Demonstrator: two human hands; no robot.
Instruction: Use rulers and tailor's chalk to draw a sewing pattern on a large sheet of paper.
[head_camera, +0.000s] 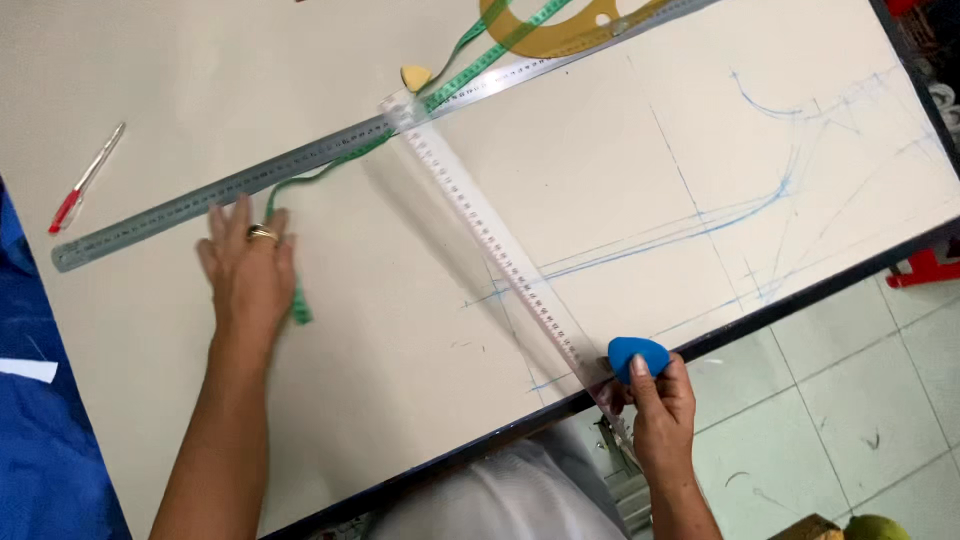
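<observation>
At the table's near edge, the right hand (662, 400) pinches a blue chalk (637, 356) between thumb and fingers, its tip touching the lower end of a clear ruler (495, 240). That ruler runs diagonally from the near edge up to a long steel ruler (300, 160), which crosses the table (380, 390) towards the far edge. Left hand (248, 265) lies flat and open, fingers spread, holding nothing, just below the steel ruler and over a green tape (300, 300). Blue lines (700, 220) mark the right part. A red pen (85, 180) lies near the left edge, a yellow chalk (415, 76) by the far edge.
</observation>
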